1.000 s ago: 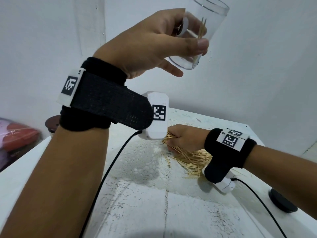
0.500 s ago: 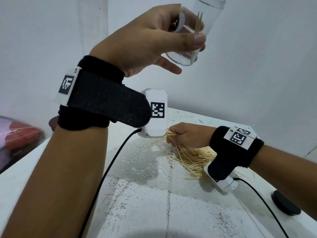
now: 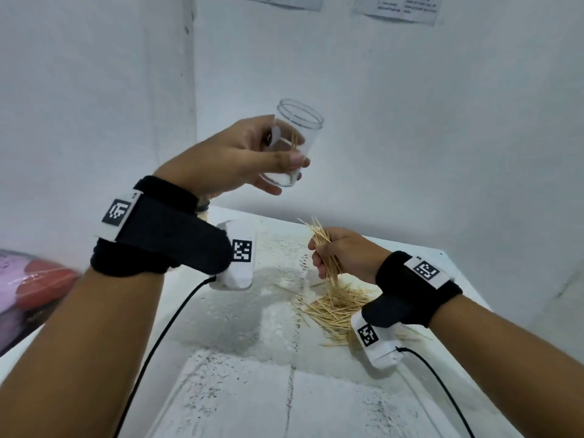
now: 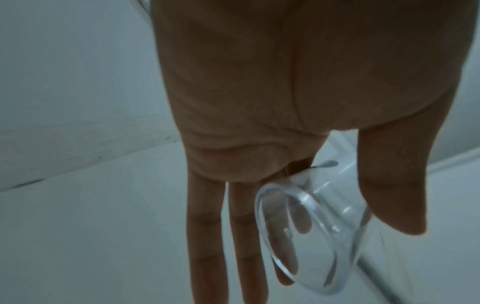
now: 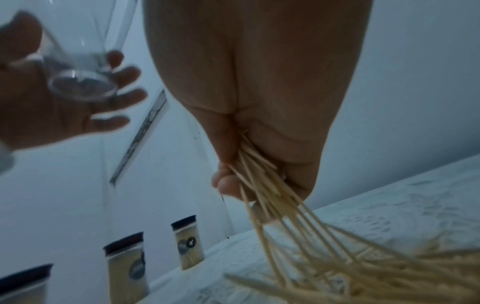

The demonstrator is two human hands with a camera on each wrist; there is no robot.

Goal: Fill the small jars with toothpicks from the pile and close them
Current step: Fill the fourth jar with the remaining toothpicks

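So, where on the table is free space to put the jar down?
Bare table lies near the person, left of the toothpick pile and below the left hand. It is crowded at the pile under the right hand and by the closed jars.

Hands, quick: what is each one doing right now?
Left hand: holds the clear jar up.
Right hand: grips a bunch of toothpicks.

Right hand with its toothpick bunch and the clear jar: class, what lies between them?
Nothing: the head view shows only bare wall between the right hand and the jar.
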